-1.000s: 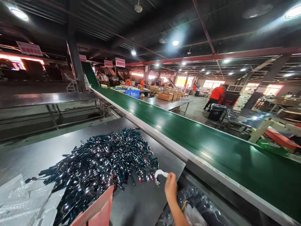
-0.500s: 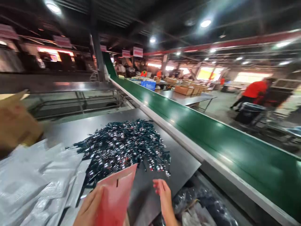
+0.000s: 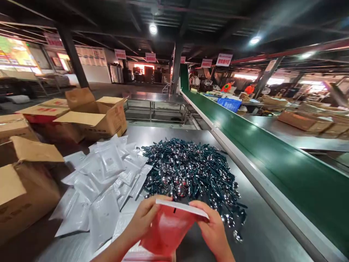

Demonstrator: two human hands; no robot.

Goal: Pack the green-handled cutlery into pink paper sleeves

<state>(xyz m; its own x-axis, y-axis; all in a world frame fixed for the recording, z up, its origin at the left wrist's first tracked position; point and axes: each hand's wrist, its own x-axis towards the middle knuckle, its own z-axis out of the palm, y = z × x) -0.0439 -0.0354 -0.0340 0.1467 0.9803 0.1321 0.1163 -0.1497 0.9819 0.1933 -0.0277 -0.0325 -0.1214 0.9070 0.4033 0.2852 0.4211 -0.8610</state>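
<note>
A red plastic bag (image 3: 169, 233) with a pale strip along its top edge is stretched between my hands over the near side of the metal table. My left hand (image 3: 144, 218) is closed on the bag's upper left corner. On the opposite side, my right hand (image 3: 211, 225) grips the upper right corner, fingers partly behind the edge. Just beyond the bag spreads a large heap of small shiny spoons (image 3: 191, 167) with dark green handles. White filled packets (image 3: 105, 211) lie in a loose pile to the left of it.
Open cardboard boxes (image 3: 89, 118) stand along the left. A green conveyor belt (image 3: 261, 149) with a pale side rail runs diagonally along the right. Past it are a blue crate (image 3: 229, 104) and more cardboard boxes (image 3: 305, 120). People in orange work in the background.
My view has swung left, bringing the cardboard boxes into sight. My right hand, apart from the bag before, has come in and taken hold of its right corner.
</note>
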